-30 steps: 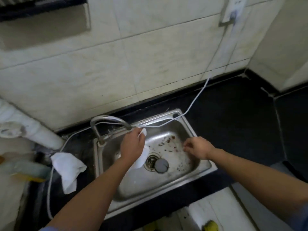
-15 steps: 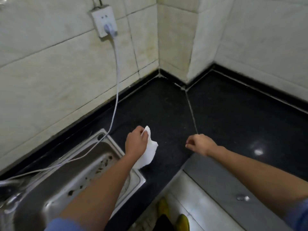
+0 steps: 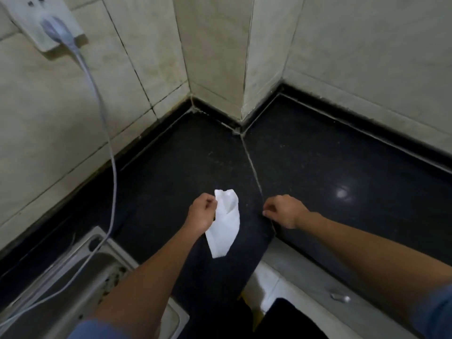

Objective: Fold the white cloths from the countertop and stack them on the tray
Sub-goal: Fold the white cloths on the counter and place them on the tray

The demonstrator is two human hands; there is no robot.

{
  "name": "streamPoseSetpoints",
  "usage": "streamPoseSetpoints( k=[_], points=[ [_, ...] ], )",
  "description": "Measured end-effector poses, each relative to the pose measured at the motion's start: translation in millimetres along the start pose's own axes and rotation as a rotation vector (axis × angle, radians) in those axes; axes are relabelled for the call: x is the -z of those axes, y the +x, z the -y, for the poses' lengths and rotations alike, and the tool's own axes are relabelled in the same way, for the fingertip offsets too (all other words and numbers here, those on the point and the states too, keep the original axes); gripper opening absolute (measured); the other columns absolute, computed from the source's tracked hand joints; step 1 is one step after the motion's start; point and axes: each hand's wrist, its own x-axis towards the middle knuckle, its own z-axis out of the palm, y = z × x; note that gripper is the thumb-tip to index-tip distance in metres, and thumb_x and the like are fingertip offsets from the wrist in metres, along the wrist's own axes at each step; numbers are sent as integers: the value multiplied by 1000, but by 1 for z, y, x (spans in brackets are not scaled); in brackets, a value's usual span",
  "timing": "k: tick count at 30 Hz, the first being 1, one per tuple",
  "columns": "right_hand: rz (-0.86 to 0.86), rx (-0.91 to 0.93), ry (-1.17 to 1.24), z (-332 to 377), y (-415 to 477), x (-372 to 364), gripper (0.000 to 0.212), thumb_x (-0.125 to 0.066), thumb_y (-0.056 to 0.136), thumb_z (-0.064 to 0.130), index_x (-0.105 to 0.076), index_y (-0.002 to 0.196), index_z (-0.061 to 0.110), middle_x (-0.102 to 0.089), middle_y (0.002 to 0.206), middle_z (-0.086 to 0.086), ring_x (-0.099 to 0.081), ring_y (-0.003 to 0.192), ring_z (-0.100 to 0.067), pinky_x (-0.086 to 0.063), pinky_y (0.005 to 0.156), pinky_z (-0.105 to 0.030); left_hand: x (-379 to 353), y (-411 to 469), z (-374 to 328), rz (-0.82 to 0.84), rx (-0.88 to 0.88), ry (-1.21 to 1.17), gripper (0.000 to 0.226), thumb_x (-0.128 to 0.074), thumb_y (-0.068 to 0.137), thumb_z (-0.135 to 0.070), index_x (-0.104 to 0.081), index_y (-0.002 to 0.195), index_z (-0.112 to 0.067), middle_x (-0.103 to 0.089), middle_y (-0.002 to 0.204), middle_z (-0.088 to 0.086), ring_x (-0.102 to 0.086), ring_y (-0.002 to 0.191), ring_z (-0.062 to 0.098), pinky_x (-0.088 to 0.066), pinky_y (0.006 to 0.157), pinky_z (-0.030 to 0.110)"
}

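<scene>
left grip (image 3: 203, 214) pinches the white cloth (image 3: 226, 226) near its top, cloth hanging just right of it over the desk (image 3: 171, 167) | right grip (image 3: 285, 211) fingers curled in, holding nothing, at the desk's front edge, apart from the cloth | bare desk ahead of both up to the corner walls | sink (image 3: 73, 289) rim behind-left of left grip | forearms stretched forward

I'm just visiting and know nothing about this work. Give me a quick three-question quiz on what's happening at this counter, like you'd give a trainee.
1. Which hand pinches the small white cloth?
2. True or false: the cloth lies folded on a tray.
3. The white cable plugs into: A) the steel sink, B) the white wall socket, C) the cloth.
Key: 1 left hand; 2 false; 3 B.
</scene>
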Motion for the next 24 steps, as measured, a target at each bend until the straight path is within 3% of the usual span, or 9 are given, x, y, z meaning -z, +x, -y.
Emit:
streamPoseSetpoints(
  k=[2, 4, 7, 11, 13, 16, 18, 22, 24],
  points=[
    [27, 4, 11, 6, 12, -2, 23, -54, 93, 42, -64, 108, 28, -66, 105, 3, -61, 98, -19, -50, 84, -36, 5, 3, 14, 25, 47, 9, 8, -51, 96, -22, -59, 95, -20, -64, 95, 1, -64, 88, 19, -54, 86, 44],
    [53, 11, 15, 12, 24, -5, 23, -55, 93, 41, -63, 110, 28, -66, 106, 4, -61, 98, -19, -50, 85, -36, 11, 2, 26, -8, 90, 51, 10, -51, 96, -22, -60, 101, -20, -64, 98, 1, -63, 92, 18, -53, 86, 38],
    [3, 53, -5, 25, 43, -6, 22, -53, 92, 35, -61, 112, 28, -65, 112, 2, -61, 102, -21, -50, 86, -37, 14, -3, 43, -17, 143, 126, 17, -59, 93, -23, -61, 108, -16, -61, 90, -3, -62, 90, 16, -46, 77, 25],
    [-43, 233, -131, 44, 64, -16, 46, -50, 92, 20, -46, 137, 27, -43, 138, 0, -46, 124, -22, -46, 93, -37, 4, -11, 60, 67, 167, 171, 30, -71, 84, -29, -55, 109, -22, -59, 80, -5, -59, 76, 11, -44, 66, 24],
    [-3, 286, -217, 50, 73, -24, 50, -51, 92, 19, -42, 140, 27, -33, 146, 0, -36, 131, -23, -46, 95, -39, -5, -11, 63, 98, 154, 185, 33, -74, 80, -28, -55, 107, -25, -58, 77, -6, -57, 71, 9, -43, 63, 24],
    [24, 306, -276, 45, 80, -29, 31, -53, 92, 28, -59, 122, 23, -34, 146, -1, -35, 128, -21, -45, 94, -36, -15, -10, 59, 127, 135, 230, 9, -72, 81, -21, -64, 84, -22, -58, 69, -9, -55, 63, 6, -47, 62, 26],
    [-13, 340, -215, 37, 79, -24, 25, -56, 90, 33, -65, 109, 20, -40, 143, 1, -37, 126, -20, -43, 93, -34, -18, -9, 56, 123, 132, 251, 15, -70, 82, -17, -62, 70, -23, -59, 69, -8, -55, 62, 7, -51, 63, 30],
    [-89, 421, -116, 25, 76, 0, 23, -66, 84, 39, -66, 96, 19, -51, 136, 5, -41, 126, -17, -40, 94, -34, -9, -8, 49, -22, 112, 217, 11, -68, 78, -15, -58, 71, -12, -55, 77, -2, -50, 65, 9, -41, 56, 23],
    [-81, 417, -101, 26, 86, 15, 24, -67, 84, 40, -66, 97, 21, -57, 128, 6, -46, 121, -17, -41, 94, -35, 0, -9, 48, -128, 160, 143, 13, -66, 77, -14, -56, 73, -7, -55, 70, 2, -49, 60, 11, -41, 55, 26]
  ],
)
